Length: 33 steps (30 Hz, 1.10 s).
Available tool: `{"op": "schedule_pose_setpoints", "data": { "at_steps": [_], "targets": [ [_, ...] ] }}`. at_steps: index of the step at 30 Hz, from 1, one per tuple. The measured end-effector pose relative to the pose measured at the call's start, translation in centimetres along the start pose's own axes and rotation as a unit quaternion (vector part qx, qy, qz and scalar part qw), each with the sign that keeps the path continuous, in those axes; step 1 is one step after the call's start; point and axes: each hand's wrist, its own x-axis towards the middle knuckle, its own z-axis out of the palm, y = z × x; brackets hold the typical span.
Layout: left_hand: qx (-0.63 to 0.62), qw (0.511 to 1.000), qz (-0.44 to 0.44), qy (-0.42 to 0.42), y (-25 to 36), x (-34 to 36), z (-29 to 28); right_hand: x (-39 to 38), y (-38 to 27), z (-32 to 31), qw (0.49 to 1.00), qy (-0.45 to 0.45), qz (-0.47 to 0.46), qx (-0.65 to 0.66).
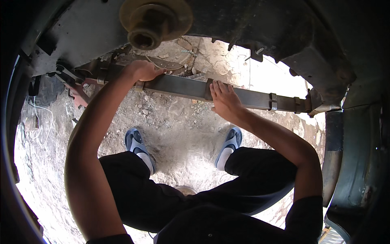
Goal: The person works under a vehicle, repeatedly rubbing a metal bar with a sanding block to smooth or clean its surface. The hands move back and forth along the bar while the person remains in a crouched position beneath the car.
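Note:
A long dark steel leaf spring (183, 87) runs across the view under a vehicle's wheel arch, with metal clamps (273, 101) near its right end. My left hand (143, 70) curls over the spring's top edge left of the middle, fingers wrapped on it. My right hand (224, 99) lies flat against the spring's front face to the right, fingers spread and pointing up. Above the spring hangs a rusty wheel hub (152, 22). The spring's right end meets a bracket (321, 103).
Stony, dusty ground (178, 122) lies below, with my two feet in blue and white slippers (138, 148) planted on it. Dark vehicle body panels (353, 154) close in on the right. A tyre (44, 89) and white cord (40, 118) lie at left.

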Motion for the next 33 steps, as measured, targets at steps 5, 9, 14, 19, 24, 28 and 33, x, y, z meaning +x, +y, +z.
{"op": "schedule_pose_setpoints", "data": {
  "at_steps": [5, 9, 14, 19, 24, 28, 33],
  "targets": [
    [0.01, 0.999, -0.014, -0.032, 0.5, -0.1, -0.7, -0.3, -1.0, -0.9, 0.996, 0.009, -0.034, 0.078],
    [-0.016, 0.999, -0.007, -0.035, 1.0, -0.9, -1.5, 0.0, 1.0, -0.9, 0.996, -0.018, -0.008, 0.086],
    [0.0, 0.999, -0.002, -0.045, 0.2, 0.2, -0.8, -0.3, -0.5, -1.8, 0.981, 0.009, -0.099, 0.168],
    [-0.01, 0.999, 0.0, -0.039, 0.3, 0.1, -0.6, 0.5, 1.2, -1.2, 0.995, -0.044, -0.035, 0.085],
    [0.001, 0.999, 0.014, -0.032, 0.6, -0.4, -1.2, -0.3, -0.6, -2.1, 0.988, -0.012, -0.081, 0.132],
    [0.004, 0.999, -0.01, -0.047, 0.1, 0.5, -0.2, 0.1, 0.0, -1.1, 0.989, 0.007, -0.092, 0.117],
    [0.0, 0.999, -0.007, -0.032, 0.2, 0.1, -0.5, 0.2, 2.9, -0.6, 0.991, -0.049, -0.024, 0.123]
  ]
}}
